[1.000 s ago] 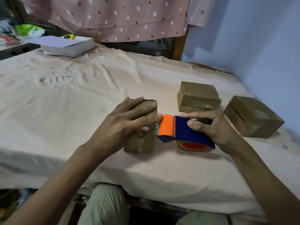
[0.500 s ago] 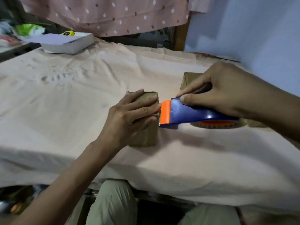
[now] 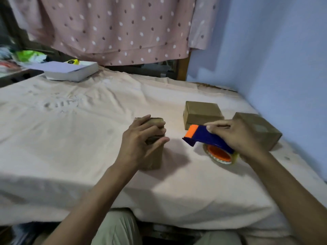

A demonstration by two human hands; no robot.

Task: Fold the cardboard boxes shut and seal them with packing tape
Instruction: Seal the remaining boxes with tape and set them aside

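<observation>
The left hand (image 3: 139,144) grips an upright cardboard box (image 3: 154,157) at the cloth-covered table's (image 3: 70,138) near middle, while the right hand (image 3: 237,137), just to its right and apart from it, holds the blue-and-orange tape dispenser (image 3: 203,137) before two closed boxes (image 3: 201,112).

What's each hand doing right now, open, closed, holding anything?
Left hand: fingers curled round the upright cardboard box, holding it.
Right hand: fingers gripping the tape dispenser, apart from the box.
</observation>
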